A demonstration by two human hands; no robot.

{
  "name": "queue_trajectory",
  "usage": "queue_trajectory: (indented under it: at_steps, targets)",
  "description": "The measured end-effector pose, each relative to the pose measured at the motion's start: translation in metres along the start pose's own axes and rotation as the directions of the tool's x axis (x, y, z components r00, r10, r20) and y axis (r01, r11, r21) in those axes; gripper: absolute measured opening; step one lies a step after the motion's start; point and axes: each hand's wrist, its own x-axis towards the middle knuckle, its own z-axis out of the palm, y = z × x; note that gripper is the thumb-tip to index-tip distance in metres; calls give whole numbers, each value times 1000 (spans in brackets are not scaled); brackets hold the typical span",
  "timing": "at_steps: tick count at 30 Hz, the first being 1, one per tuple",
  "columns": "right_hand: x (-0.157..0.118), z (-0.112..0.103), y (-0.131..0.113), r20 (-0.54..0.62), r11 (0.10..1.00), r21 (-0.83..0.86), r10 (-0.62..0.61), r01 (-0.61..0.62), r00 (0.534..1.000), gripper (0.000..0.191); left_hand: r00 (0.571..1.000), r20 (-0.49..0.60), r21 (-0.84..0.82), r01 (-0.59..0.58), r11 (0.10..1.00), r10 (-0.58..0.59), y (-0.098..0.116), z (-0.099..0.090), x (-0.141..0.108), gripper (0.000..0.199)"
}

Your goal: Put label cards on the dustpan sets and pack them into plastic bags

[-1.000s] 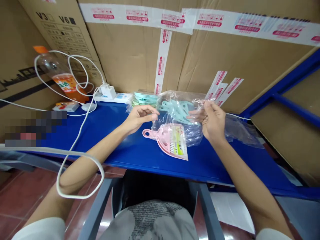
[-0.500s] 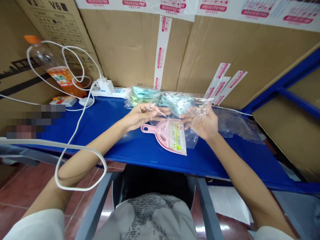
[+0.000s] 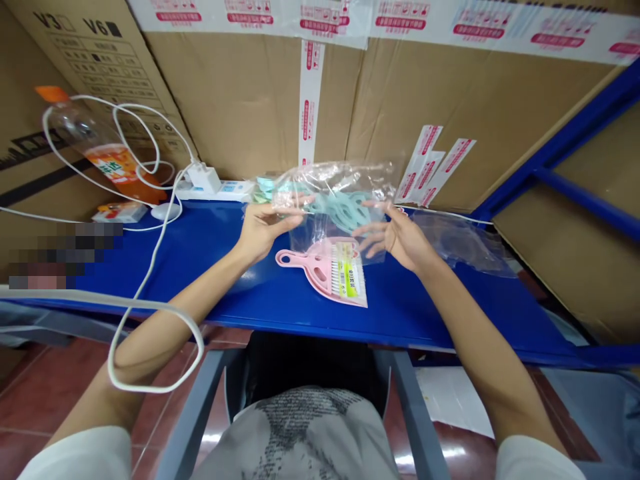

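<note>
A clear plastic bag (image 3: 345, 175) is stretched out between my two hands above the blue table. My left hand (image 3: 260, 230) grips its left side, the fingers showing through the film. At the right side, my right hand (image 3: 403, 237) has the bag at its thumb and forefinger while the other fingers are spread. Below the bag lies a pink dustpan (image 3: 313, 270) with a small white-bristled brush (image 3: 338, 270) and a yellow-green label, flat on the table. Through the film I see light teal plastic items (image 3: 347, 210); their exact kind is unclear.
More teal and green wrapped items (image 3: 265, 190) lie at the back beside a power strip (image 3: 235, 191). An orange drink bottle (image 3: 107, 157) stands at left, with a looping white cable (image 3: 165, 233). Another clear bag (image 3: 465, 247) lies right. Cardboard (image 3: 240, 100) walls the back.
The crumpled clear bag has been spread wider and raised between my hands. My right hand has turned, its fingers more spread. The pink dustpan still lies on the table.
</note>
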Motion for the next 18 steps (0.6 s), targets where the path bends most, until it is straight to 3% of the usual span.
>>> queue_trajectory:
  at_steps: [4,7,10,12,15,18]
  targets:
    - [2,-9,3,-139,999,21,-25,28,990,42,992,-33,182,-116,976,124,0,-5,-2,12]
    - [2,-14,2,-33,997,32,75,-73,997,38,977,-95,261,-159,952,189,5,-3,-3,13]
    - [-1,-8,-1,95,989,43,139,-144,986,47,957,-70,431,-226,874,282,9,-1,-7,14]
    - [-3,0,-3,155,987,74,131,-143,979,56,923,50,570,-341,748,382,8,-2,-10,9]
    - [-6,10,-5,198,989,92,95,-115,976,66,805,335,606,-582,542,490,2,-5,-14,8]
    - [-5,7,-4,162,994,88,46,-61,986,72,714,508,520,-700,489,482,-1,-2,-15,15]
